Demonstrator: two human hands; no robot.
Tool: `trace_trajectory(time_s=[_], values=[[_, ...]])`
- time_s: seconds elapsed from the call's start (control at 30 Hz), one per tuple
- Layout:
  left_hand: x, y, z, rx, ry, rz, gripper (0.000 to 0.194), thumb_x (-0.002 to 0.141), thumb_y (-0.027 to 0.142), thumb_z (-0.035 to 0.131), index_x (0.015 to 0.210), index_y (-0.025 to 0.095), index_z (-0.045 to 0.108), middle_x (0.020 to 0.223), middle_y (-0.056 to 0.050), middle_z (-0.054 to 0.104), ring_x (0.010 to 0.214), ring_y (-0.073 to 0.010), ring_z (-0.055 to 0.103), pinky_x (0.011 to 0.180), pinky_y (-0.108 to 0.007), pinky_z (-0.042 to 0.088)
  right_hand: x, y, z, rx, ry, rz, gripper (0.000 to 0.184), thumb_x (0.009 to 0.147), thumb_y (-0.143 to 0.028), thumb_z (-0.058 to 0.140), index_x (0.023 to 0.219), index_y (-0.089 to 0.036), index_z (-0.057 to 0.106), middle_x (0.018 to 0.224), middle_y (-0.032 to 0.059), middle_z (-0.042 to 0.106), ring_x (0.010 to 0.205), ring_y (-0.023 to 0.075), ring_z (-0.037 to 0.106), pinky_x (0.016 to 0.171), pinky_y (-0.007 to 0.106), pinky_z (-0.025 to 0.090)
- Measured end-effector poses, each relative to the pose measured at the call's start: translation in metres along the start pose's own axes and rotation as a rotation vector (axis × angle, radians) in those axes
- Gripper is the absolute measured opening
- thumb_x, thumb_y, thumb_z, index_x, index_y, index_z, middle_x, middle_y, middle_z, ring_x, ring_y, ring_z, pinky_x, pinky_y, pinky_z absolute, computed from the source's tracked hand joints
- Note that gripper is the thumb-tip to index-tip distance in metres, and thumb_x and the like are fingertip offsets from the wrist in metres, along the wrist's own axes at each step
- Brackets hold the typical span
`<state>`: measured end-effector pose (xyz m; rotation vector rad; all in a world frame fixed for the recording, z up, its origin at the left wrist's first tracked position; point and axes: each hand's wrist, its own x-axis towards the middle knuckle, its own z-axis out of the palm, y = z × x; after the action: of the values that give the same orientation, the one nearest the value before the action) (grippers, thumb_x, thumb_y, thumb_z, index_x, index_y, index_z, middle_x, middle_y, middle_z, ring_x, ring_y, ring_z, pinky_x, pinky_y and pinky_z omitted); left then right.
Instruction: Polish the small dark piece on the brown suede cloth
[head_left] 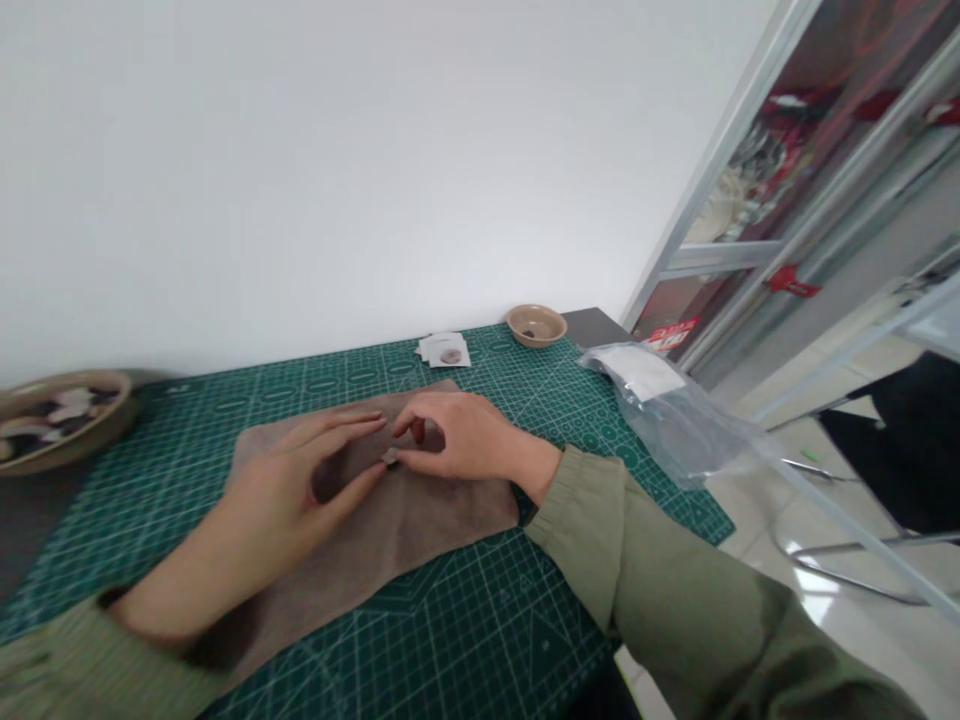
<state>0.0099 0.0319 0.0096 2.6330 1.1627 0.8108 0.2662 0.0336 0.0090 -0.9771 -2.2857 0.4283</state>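
Observation:
A small pale greyish piece (389,456), too small to name, sits over a brown cloth (420,510) between my two thumb tips. My left hand (300,490) reaches in from the left with its fingers apart, its thumb tip close beside the piece. From the right comes my right hand (465,435), its index finger curled and its thumb tip at the piece, seemingly touching it. A gap shows between that thumb and index finger. The cloth lies spread on a green cutting mat (480,620).
At the left stands a tan bowl (124,410) of dark and pale pieces. Another tan bowl (551,335) is at the back right, near white cards (459,360) with a round pinkish piece. A clear plastic bag (675,440) hangs over the right edge. A white wall (360,180) rises behind.

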Motion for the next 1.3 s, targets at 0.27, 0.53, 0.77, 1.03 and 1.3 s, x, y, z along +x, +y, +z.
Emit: trace_trajectory(time_s=[0.27, 0.53, 0.77, 1.03, 1.3], values=[[-0.015, -0.005, 0.004, 0.106, -0.123, 0.030, 0.071, 0.100, 0.065, 0.065, 0.157, 0.023, 0.058, 0.169, -0.012, 0.053, 0.156, -0.0358, 0.050, 0.132, -0.055, 0.039, 0.002, -0.007, 0.007, -0.029, -0.042, 0.009, 0.018, 0.095, -0.033, 0.080, 0.106, -0.020, 0.073, 0.097, 0.0013, 0.073, 0.090, 0.0177, 0.066, 0.083, 0.030, 0.046], [-0.019, -0.001, 0.001, 0.112, -0.157, 0.010, 0.074, 0.102, 0.065, 0.062, 0.161, 0.020, 0.055, 0.170, -0.013, 0.052, 0.158, -0.0360, 0.049, 0.132, -0.055, 0.039, 0.002, -0.008, 0.010, -0.041, -0.043, 0.027, 0.012, 0.095, -0.030, 0.078, 0.101, -0.020, 0.074, 0.096, 0.0010, 0.074, 0.086, 0.0164, 0.065, 0.078, 0.030, 0.045], [-0.020, 0.001, 0.000, 0.138, -0.173, -0.005, 0.074, 0.103, 0.066, 0.060, 0.161, 0.021, 0.053, 0.172, -0.013, 0.049, 0.160, -0.0351, 0.045, 0.133, -0.056, 0.038, 0.001, -0.006, 0.013, -0.047, -0.052, 0.033, 0.013, 0.095, -0.028, 0.079, 0.104, -0.020, 0.074, 0.097, 0.0011, 0.074, 0.087, 0.0163, 0.066, 0.079, 0.030, 0.045], [-0.021, 0.004, -0.001, 0.157, -0.177, -0.021, 0.071, 0.103, 0.063, 0.063, 0.161, 0.025, 0.053, 0.175, -0.012, 0.045, 0.162, -0.0358, 0.042, 0.133, -0.057, 0.037, 0.010, -0.019, 0.000, -0.095, -0.038, 0.062, 0.013, 0.092, -0.024, 0.082, 0.102, -0.019, 0.076, 0.098, 0.0014, 0.072, 0.088, 0.0164, 0.065, 0.079, 0.030, 0.044], [-0.020, 0.006, -0.003, 0.154, -0.185, -0.037, 0.077, 0.101, 0.064, 0.065, 0.165, 0.022, 0.048, 0.175, -0.012, 0.045, 0.162, -0.0350, 0.042, 0.133, -0.058, 0.035, 0.020, -0.001, 0.009, -0.061, -0.040, 0.093, 0.012, 0.090, -0.025, 0.085, 0.099, -0.019, 0.079, 0.091, 0.0010, 0.071, 0.084, 0.0164, 0.063, 0.079, 0.030, 0.043]])
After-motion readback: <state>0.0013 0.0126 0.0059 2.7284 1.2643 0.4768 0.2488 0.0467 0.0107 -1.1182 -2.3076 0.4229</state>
